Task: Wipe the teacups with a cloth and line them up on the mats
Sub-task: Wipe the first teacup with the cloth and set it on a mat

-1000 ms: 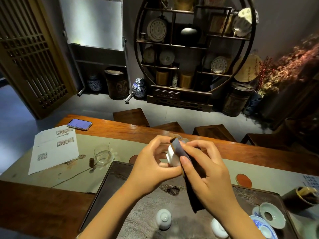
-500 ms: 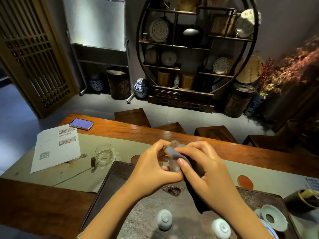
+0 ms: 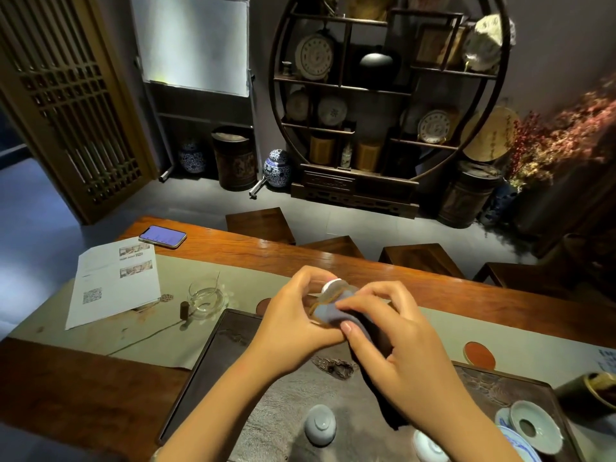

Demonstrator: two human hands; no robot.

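My left hand (image 3: pixel 293 315) grips a small white teacup (image 3: pixel 331 285) above the far edge of the dark tea tray (image 3: pixel 206 368). My right hand (image 3: pixel 393 331) pinches a dark grey cloth (image 3: pixel 333 310) against the cup; the cloth's tail hangs down behind that hand. Two more cups sit upside down on the tray, one (image 3: pixel 320 425) near the middle front and one (image 3: pixel 428 446) to its right. Round reddish mats lie on the pale table runner: one (image 3: pixel 479 355) at the right, another (image 3: pixel 263 305) partly hidden behind my left hand.
A glass pitcher (image 3: pixel 205 300) and a small brown stopper (image 3: pixel 183 310) stand left of the tray. Papers (image 3: pixel 113 288) and a phone (image 3: pixel 162 236) lie at far left. Celadon and blue-white dishes (image 3: pixel 533 426) and a dark canister (image 3: pixel 590 391) crowd the right corner. Stools stand beyond the table.
The cup has turned in my left hand, its white base now tipped up and away. My right hand has slid the cloth lower around the cup's side.
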